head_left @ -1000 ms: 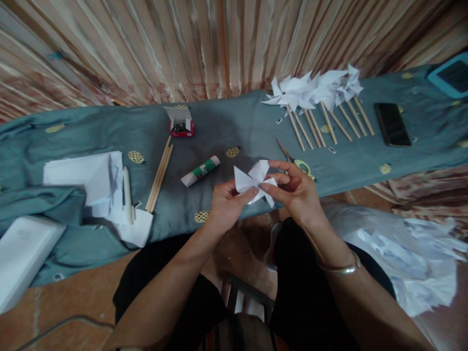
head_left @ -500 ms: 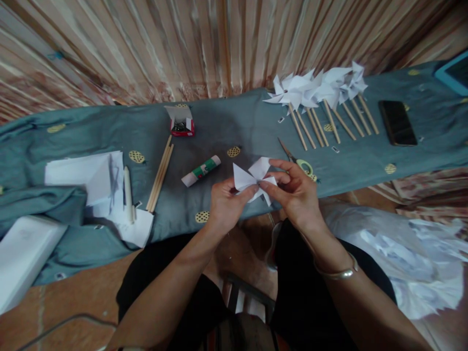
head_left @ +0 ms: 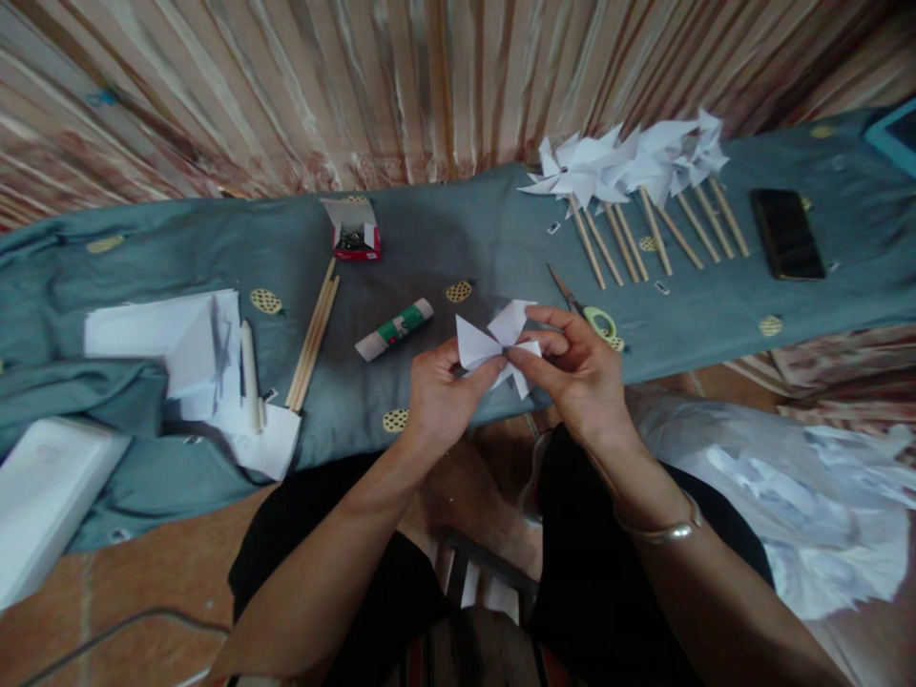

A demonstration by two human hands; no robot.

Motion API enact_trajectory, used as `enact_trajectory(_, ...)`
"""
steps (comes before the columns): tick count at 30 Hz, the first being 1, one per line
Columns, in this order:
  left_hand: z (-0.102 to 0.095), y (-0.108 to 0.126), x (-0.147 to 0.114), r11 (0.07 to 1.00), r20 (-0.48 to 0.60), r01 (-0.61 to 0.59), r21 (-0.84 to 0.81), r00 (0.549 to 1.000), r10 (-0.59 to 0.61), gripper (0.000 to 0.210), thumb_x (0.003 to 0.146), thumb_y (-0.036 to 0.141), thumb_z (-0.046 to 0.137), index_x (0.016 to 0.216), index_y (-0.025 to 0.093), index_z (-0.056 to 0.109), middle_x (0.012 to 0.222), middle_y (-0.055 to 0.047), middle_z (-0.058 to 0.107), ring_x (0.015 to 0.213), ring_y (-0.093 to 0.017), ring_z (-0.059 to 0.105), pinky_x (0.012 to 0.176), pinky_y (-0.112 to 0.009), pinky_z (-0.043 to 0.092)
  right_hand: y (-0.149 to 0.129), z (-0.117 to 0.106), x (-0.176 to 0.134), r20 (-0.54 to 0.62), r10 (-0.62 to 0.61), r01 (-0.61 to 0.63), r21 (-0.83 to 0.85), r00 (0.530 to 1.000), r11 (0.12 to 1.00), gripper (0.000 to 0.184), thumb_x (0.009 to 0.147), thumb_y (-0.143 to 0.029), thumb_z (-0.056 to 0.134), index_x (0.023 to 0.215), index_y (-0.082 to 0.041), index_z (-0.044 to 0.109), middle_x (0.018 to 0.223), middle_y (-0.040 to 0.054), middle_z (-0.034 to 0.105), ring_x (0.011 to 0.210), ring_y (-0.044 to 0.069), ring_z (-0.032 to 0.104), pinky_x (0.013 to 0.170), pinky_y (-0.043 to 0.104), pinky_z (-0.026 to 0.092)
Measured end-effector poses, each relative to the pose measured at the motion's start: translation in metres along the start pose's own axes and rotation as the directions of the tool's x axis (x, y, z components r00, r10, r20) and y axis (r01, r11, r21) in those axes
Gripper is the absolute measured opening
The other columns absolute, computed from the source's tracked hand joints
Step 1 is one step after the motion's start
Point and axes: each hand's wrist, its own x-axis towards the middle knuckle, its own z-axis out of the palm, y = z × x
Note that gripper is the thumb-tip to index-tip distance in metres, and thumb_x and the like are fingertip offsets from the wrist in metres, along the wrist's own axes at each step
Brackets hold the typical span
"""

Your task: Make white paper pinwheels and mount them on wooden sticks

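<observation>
A white paper pinwheel (head_left: 479,343) without a stick is held between my two hands, above the table's front edge. My left hand (head_left: 447,393) pinches its left side, with the thumb on top near the middle. My right hand (head_left: 579,372) grips the right side, thumb pressed at the centre and a fingertip at the upper blade. The fingers hide part of the centre. Left of the hands lies a glue stick (head_left: 396,330) with a green label. Just past my right hand are scissors (head_left: 599,322) with yellow-green handles.
Several finished pinwheels (head_left: 630,172) on wooden sticks lie at the back right, beside a black phone (head_left: 787,234). An opened red box (head_left: 356,243) of small metal pieces, loose sticks (head_left: 313,339) and stacked paper (head_left: 154,329) lie left. A plastic bag (head_left: 787,506) stands at right.
The view has shifted slightly. Both hands keep nearly the same grip on the paper pinwheel, and its lower blades have turned a little.
</observation>
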Motion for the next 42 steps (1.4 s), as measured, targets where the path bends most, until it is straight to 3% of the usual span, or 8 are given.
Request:
enact_trajectory(14, -0.001, 0.004, 0.000, 0.999, -0.002, -0.019, 0.046, 1.000, 0.019, 0.008, 0.066, 0.022, 0.073, 0.073, 0.018, 0.075, 0.074, -0.001, 0.074, 0.069, -0.018, 0.065, 0.065, -0.027, 0.049, 0.002, -0.001, 0.001, 0.006, 0.005, -0.005, 0.007, 1.000, 1.000, 0.043, 0.064, -0.030, 0.080, 0.101, -0.024, 0.061, 0.079, -0.0023, 0.071, 0.065, 0.013, 0.063, 0.062, 0.028, 0.051)
enact_trajectory(29, -0.002, 0.004, -0.001, 0.993, 0.001, -0.037, 0.110, 0.999, 0.037, 0.009, 0.067, 0.020, 0.070, 0.075, 0.019, 0.075, 0.072, 0.001, 0.073, 0.066, -0.016, 0.064, 0.062, -0.026, 0.048, 0.002, 0.002, 0.000, 0.027, 0.020, -0.020, 0.019, 0.999, 1.000, 0.040, 0.066, -0.035, 0.078, 0.098, -0.024, 0.058, 0.079, -0.0030, 0.072, 0.064, 0.013, 0.063, 0.061, 0.029, 0.052)
enact_trajectory(42, -0.001, -0.005, 0.004, 0.992, 0.006, 0.075, -0.103, 0.997, -0.075, 0.013, 0.062, 0.026, 0.076, 0.072, 0.017, 0.074, 0.070, 0.000, 0.072, 0.063, -0.014, 0.061, 0.062, -0.026, 0.048, -0.003, -0.002, 0.002, 0.047, 0.020, -0.022, 0.043, 0.999, 0.999, 0.039, 0.066, -0.032, 0.078, 0.100, -0.025, 0.061, 0.079, -0.0024, 0.072, 0.067, 0.016, 0.065, 0.069, 0.033, 0.054)
